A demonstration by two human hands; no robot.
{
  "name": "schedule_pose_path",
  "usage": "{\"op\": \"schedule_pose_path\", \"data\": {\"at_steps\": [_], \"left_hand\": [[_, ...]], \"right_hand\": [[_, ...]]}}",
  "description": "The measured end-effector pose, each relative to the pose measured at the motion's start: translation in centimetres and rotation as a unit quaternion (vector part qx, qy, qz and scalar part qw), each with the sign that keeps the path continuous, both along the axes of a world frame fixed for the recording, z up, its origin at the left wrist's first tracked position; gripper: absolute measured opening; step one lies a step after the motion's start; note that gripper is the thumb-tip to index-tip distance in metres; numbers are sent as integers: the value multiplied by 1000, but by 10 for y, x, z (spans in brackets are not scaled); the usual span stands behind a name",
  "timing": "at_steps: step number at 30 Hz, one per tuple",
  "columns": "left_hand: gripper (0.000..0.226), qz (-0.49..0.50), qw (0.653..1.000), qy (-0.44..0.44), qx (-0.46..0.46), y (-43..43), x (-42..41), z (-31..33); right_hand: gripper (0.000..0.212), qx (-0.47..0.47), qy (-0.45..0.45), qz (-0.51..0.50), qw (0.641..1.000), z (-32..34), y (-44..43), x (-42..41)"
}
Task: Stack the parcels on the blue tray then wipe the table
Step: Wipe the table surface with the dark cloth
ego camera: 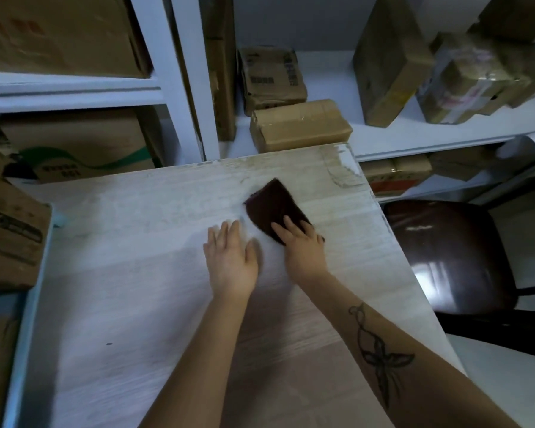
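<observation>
Right grip (303, 245): fingers straight, pressing the cloth (275, 208) under it onto the tabletop (136, 273).
Left grip (230, 257): fingers apart, flat, just left; apparently touching the tabletop.

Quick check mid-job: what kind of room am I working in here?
Likely a parcel storeroom or mailroom: white shelves hold taped cardboard parcels, more boxes stand at the left, and the right hand presses a dark cloth on a wood-grain table.
</observation>
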State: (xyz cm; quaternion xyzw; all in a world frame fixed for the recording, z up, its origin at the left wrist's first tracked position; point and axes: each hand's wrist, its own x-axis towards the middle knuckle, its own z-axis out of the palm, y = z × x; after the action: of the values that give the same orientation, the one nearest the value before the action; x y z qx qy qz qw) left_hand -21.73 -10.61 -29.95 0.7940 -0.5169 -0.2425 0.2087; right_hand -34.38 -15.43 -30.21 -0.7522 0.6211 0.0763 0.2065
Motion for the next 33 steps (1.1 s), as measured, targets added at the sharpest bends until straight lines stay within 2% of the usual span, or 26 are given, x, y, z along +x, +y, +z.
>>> {"op": "schedule_pose_path", "data": {"at_steps": [2,4,7,8,11,14,17,19,21,25,27,28,30,31,33], "left_hand": [[53,31,999,-6,-15,0,0,2],[52,50,998,-18,-21,3,4,2],[46,27,999,-41,3,14,16,0],[44,20,999,-48,9,17,20,-2],[44,40,997,-58,20,25,36,-3],[47,75,996,-47,19,36,56,-2],[50,105,993,-42,40,52,75,0],[51,124,991,-38,43,64,84,2],[50,140,989,-33,32,74,93,1],[47,169,985,-41,18,93,111,-1],[46,191,981,-36,17,103,120,3],[46,202,979,-32,15,108,124,6],[46,211,977,-34,5,116,133,11],[46,208,977,-41,-2,119,137,12],[46,205,977,-52,-21,124,146,14]], "right_hand": [[48,-25,-18,124,992,-2,32,8],[44,-38,-49,192,979,-5,60,8],[48,-49,-61,267,961,-10,82,7],[49,-58,-66,273,958,-8,80,8],[54,-34,28,281,959,-8,58,20],[57,-45,56,305,950,-14,26,34],[50,-3,35,159,987,-15,10,50],[50,9,20,69,997,-16,17,71],[51,18,12,51,998,-15,35,95],[53,12,-54,191,980,-14,95,146],[46,-89,-91,202,971,-20,137,169],[48,-123,-82,243,959,-18,155,179],[50,-74,-43,397,914,-25,170,188],[53,-36,-43,425,903,-24,159,187],[55,-66,-38,372,925,-24,123,173]]}}
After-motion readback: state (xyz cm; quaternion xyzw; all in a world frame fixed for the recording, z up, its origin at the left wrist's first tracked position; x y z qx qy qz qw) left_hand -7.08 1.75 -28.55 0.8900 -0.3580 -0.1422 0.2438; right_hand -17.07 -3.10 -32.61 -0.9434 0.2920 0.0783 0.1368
